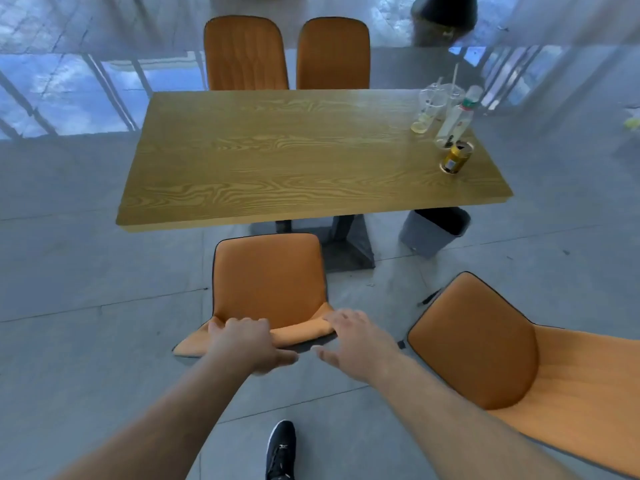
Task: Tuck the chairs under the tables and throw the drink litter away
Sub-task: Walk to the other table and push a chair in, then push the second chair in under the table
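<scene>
Hands meet the backrest top of the orange padded chair [268, 282] standing just short of the wood-grain table [277, 157] straight ahead: left hand [246, 344] curled over the edge, right hand [353, 341] spread open, barely touching, so pushing forward tucks it.

Bare forearms, no sleeves; black lace-up sneaker [281, 450], perhaps white-marked.

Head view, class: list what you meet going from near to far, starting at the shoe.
Black shoe → left hand on the near chair's backrest → wooden table → two far chairs.
</scene>
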The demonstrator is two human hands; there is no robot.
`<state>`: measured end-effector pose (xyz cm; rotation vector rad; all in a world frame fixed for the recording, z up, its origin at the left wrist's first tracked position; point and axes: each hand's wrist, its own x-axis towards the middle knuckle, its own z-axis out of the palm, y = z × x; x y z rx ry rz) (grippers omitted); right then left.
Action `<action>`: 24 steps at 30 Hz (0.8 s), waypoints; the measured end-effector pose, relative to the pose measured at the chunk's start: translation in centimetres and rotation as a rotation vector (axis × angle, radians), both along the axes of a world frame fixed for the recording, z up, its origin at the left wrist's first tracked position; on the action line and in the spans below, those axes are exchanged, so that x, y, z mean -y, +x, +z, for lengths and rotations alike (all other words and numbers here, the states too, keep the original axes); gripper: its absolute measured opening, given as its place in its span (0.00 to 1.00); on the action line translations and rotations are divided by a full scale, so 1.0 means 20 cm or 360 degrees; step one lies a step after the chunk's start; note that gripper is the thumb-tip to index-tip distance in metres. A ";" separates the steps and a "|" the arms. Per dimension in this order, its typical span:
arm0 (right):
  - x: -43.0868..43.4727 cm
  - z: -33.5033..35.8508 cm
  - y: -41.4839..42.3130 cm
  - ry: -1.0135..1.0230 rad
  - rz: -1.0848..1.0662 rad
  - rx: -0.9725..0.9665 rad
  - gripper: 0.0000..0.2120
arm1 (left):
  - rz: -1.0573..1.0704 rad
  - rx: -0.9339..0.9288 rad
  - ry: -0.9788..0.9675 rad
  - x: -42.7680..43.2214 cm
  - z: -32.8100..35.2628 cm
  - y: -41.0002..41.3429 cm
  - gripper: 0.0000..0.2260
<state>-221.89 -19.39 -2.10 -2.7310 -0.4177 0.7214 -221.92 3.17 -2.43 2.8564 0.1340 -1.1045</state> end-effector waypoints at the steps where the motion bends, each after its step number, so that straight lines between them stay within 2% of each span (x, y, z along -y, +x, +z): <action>1: 0.11 0.07 -0.01 0.0014 -0.0031 0.0065 0.34 | -0.0045 0.0105 -0.0073 0.14 0.05 0.03 0.35; 5: 0.72 0.36 -0.14 -0.0007 -0.0216 0.0382 0.32 | -0.0147 0.0621 -0.0609 0.79 0.29 0.06 0.36; 10: 1.63 0.65 -0.53 -0.0142 -0.0484 0.0756 0.32 | -0.0372 0.0924 -0.0831 1.72 0.55 -0.21 0.35; 13: 2.13 0.73 -0.85 -0.0179 -0.0670 0.0856 0.33 | -0.0474 0.0915 -0.0916 2.23 0.59 -0.46 0.34; 18: 2.77 0.73 -1.23 -0.0197 -0.0899 0.0770 0.33 | -0.0569 0.0829 -0.0958 2.85 0.51 -0.74 0.36; 24: 3.22 0.58 -1.26 -0.0206 -0.0934 0.0613 0.29 | -0.0561 0.0700 -0.0887 3.32 0.34 -0.78 0.38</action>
